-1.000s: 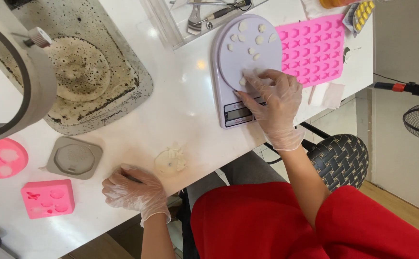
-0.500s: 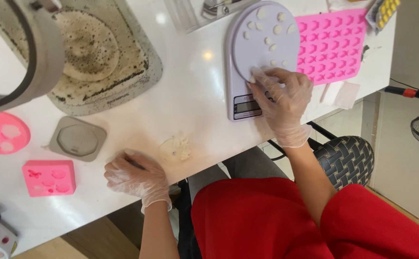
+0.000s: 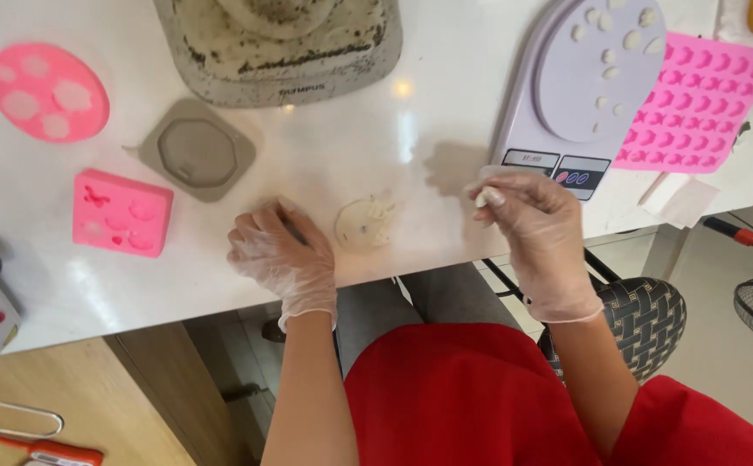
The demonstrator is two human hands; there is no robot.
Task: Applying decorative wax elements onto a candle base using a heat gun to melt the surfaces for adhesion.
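We see two hands in thin clear gloves over a white worktop (image 3: 376, 138). The right hand (image 3: 536, 229) is lifted a bit above the worktop, and its fingertips (image 3: 490, 197) are pinching a small white piece (image 3: 481, 199). This piece is just in front of the pale purple kitchen scale (image 3: 566, 103), near its little screen. More small white pieces (image 3: 608, 56) lie on the round top of the scale. The left hand (image 3: 277, 250) rests on the worktop with its fingers curled in, and we think it holds something thin and dark, but we cannot tell what it is. Just beside the left hand, between the two hands, lies a round cream-coloured lump (image 3: 364, 223) with a bumpy edge. To the right of the scale is a flat pink mould (image 3: 696, 103) with many small holes. To the left we see a grey eight-sided mould (image 3: 196, 148), a pink block mould (image 3: 122, 212) and a round pink mould (image 3: 47, 91) with pale flower shapes. A big dirty grey machine base (image 3: 290, 43) stands at the back. The person wears red (image 3: 480, 397).
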